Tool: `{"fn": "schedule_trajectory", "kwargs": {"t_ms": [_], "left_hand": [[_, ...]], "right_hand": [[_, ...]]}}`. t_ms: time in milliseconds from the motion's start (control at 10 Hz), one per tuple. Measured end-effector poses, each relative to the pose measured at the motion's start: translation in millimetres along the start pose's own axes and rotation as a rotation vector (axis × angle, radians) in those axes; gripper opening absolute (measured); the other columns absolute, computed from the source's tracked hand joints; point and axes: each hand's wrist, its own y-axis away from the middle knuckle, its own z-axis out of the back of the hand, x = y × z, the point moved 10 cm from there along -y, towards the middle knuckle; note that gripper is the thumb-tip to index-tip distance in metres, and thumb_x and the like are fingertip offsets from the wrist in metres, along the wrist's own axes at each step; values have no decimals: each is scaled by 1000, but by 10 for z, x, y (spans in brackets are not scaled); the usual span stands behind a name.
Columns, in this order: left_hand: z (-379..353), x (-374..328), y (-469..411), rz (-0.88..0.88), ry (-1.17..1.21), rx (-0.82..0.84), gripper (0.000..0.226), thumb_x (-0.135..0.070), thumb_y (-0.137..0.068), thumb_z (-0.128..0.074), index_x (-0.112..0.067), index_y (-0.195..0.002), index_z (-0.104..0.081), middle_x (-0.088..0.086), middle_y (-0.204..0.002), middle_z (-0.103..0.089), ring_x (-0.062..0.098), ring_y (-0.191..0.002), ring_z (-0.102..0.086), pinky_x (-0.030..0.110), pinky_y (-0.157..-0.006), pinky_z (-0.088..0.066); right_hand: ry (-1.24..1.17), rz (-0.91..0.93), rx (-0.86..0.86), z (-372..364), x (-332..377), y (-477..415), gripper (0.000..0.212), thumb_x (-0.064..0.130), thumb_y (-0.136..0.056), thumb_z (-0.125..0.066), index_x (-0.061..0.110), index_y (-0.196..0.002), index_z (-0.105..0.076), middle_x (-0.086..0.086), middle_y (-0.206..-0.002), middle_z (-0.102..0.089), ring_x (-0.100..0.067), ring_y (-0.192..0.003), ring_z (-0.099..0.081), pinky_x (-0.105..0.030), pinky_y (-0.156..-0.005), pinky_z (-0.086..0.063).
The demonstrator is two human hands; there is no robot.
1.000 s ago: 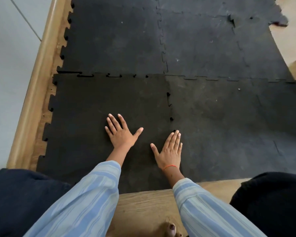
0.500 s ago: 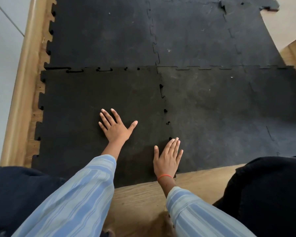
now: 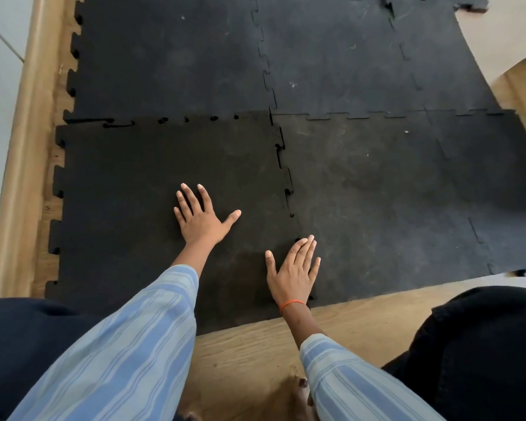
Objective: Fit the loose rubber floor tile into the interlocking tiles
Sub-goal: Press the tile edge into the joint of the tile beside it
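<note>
The loose tile (image 3: 140,189), black rubber, lies at the near left of the mat, against three visible laid tiles (image 3: 377,183): one to its right and two across the far side; seams further right hint at more, but the count there is unclear. Its far edge shows about five small open gaps along the seam, and its right edge about four, so the teeth are not fully seated. The left hand (image 3: 199,218) lies flat on the tile with fingers spread, holding nothing. The right hand (image 3: 292,270) lies flat, fingers together, over the right seam near the front corner, also holding nothing; an orange band (image 3: 292,304) circles that wrist. Wood floor (image 3: 255,354) shows around the mat.
</note>
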Motion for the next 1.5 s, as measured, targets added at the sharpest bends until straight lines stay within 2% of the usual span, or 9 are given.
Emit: {"fn": "schedule_trajectory", "kwargs": {"t_ms": [200, 400, 600, 900, 1000, 1100, 1200, 1300, 1500], "left_hand": [[12, 8, -7, -4, -5, 20, 107, -80, -81, -31, -13, -151, 14, 19, -157, 24, 32, -146, 19, 47, -119, 1], [-109, -365, 167, -257, -84, -18, 81, -61, -96, -23, -14, -152, 10, 12, -159, 20, 27, -148, 13, 48, -119, -2], [-165, -435, 228, -291, -119, -73, 73, -55, -99, -19, -14, -152, 9, 10, -161, 16, 25, -149, 10, 47, -119, -2], [-177, -443, 204, -271, -161, -58, 73, -55, -98, -16, -14, -151, 12, 10, -160, 18, 26, -148, 12, 47, -119, -1], [-173, -458, 216, -276, -153, -49, 72, -55, -99, -16, -13, -152, 12, 11, -160, 18, 26, -148, 12, 47, -119, -1], [-182, -455, 224, -261, -150, -34, 71, -54, -99, -14, -13, -152, 12, 10, -160, 19, 25, -148, 14, 47, -119, 0], [-209, -463, 211, -249, -153, -22, 71, -54, -99, -13, -14, -151, 14, 10, -159, 22, 25, -148, 16, 47, -119, 1], [-227, -461, 198, -242, -150, -16, 71, -54, -99, -12, -14, -151, 15, 10, -159, 24, 25, -147, 17, 47, -118, 2], [-231, -454, 180, -242, -143, -7, 71, -54, -99, -13, -14, -151, 15, 9, -158, 24, 25, -147, 17, 47, -118, 2]], "right_hand": [[-6, -9, 39, 65, 50, 31, 90, 65, -91, -22, 2, -147, 9, -17, -158, 12, -26, -146, 16, -45, -119, 7], [7, 148, 129, 124, 332, -139, 86, 65, -92, -18, 6, -148, 10, -9, -158, 17, -19, -145, 19, -43, -117, 12], [24, 149, 197, 30, 316, -156, 94, 71, -87, -18, 7, -145, 19, -9, -156, 26, -20, -142, 27, -42, -117, 12], [29, 187, 131, 25, 333, -172, 102, 75, -83, -20, 6, -145, 20, -9, -154, 29, -22, -142, 27, -41, -119, 9], [-10, 184, 66, 52, 284, -130, 91, 67, -89, -19, 6, -146, 16, -8, -152, 29, -22, -144, 22, -38, -118, 9], [-147, 100, -70, 139, 103, -54, 61, 34, -101, -26, 3, -149, -3, -13, -159, 3, -25, -148, 2, -36, -121, -3], [-297, 39, -174, 347, -92, -166, 43, 8, -99, -37, 3, -142, -36, -12, -148, -40, -28, -137, -33, -29, -112, -27], [-331, 73, -199, 529, -183, -334, 34, 13, -95, -52, 6, -128, -56, -9, -131, -57, -28, -117, -46, -29, -97, -39], [-269, 138, -252, 601, -153, -371, 28, 15, -92, -59, 5, -117, -65, -9, -117, -67, -28, -105, -56, -33, -84, -49]]}}
